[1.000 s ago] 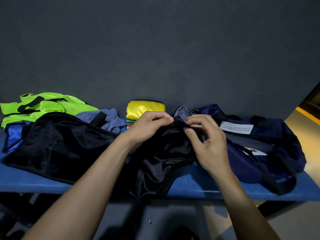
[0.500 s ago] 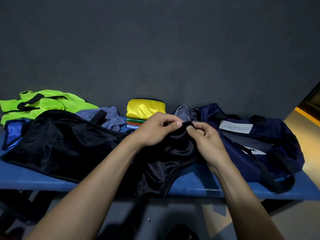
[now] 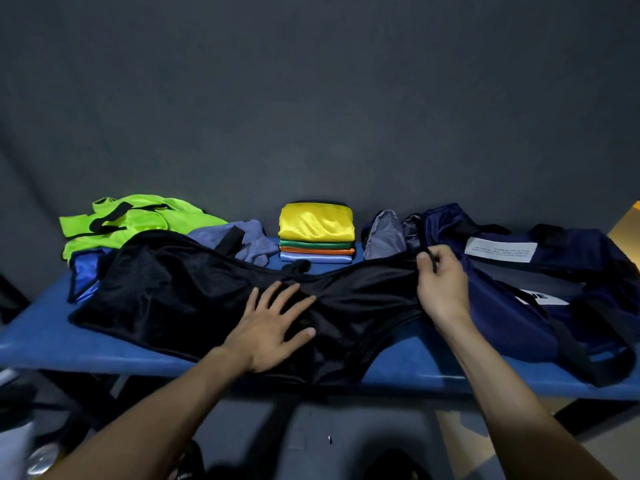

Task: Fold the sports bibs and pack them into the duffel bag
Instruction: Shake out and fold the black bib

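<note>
A black bib (image 3: 180, 299) lies spread across the blue bench (image 3: 48, 341). My left hand (image 3: 273, 327) rests flat on its middle with fingers spread. My right hand (image 3: 440, 282) pinches the bib's right strap edge, pulled toward the navy duffel bag (image 3: 540, 282) at the right. The bag lies open, its grey lining showing at its left end. A folded stack topped by a yellow bib (image 3: 317, 221) stands at the back centre. Unfolded neon green (image 3: 135, 220), grey-blue (image 3: 242, 240) and blue (image 3: 85, 271) bibs lie at the back left.
A dark grey wall (image 3: 311, 98) rises right behind the bench. The bench's front edge runs just under my forearms, with dark floor and bench legs below. The bag's black straps (image 3: 581, 355) hang over the front right edge.
My hands were together pinching the bib at its middle. Now the left hand has let go and lies flat on the fabric, while the right has drawn the strap out to the right, stretching the bib.
</note>
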`<state>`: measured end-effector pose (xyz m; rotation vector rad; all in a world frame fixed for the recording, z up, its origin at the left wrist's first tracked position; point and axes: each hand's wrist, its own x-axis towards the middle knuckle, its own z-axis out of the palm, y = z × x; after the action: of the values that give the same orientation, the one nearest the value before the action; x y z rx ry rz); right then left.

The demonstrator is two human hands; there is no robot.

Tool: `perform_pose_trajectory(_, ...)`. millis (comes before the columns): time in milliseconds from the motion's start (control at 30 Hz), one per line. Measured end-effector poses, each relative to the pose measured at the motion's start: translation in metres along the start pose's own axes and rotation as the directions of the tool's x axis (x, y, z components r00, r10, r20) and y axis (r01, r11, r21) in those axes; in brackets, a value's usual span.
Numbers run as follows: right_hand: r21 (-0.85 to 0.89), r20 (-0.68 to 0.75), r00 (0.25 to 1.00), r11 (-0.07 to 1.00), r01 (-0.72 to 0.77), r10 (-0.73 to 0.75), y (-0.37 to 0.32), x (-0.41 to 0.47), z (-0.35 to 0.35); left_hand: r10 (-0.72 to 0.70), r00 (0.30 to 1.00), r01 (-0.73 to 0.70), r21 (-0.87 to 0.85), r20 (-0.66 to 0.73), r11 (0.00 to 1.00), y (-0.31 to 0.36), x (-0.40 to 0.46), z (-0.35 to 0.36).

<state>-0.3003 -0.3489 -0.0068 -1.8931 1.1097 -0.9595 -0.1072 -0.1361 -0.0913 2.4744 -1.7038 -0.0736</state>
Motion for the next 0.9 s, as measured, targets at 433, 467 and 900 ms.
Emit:
perform_pose_trajectory(433, -0.245, 0.010, 0.997, 0.967, -0.072, 0.077, 0.008, 0.013, -0.016, 0.027, 0.997, -0.027, -0.001, 0.069, 1.000, 0.002, 0.003, 0.005)
perform_pose_trajectory(467, -0.237, 0.012, 0.996, 0.968, -0.078, 0.083, 0.007, 0.013, -0.015, 0.036, 0.997, -0.034, -0.020, 0.065, 0.999, 0.002, 0.005, 0.002)
perform_pose_trajectory(900, -0.188, 0.031, 0.999, 0.982, -0.037, 0.043, -0.005, 0.012, -0.009, -0.361, 0.932, 0.356, -0.162, -0.001, 0.920, -0.014, 0.059, -0.030)
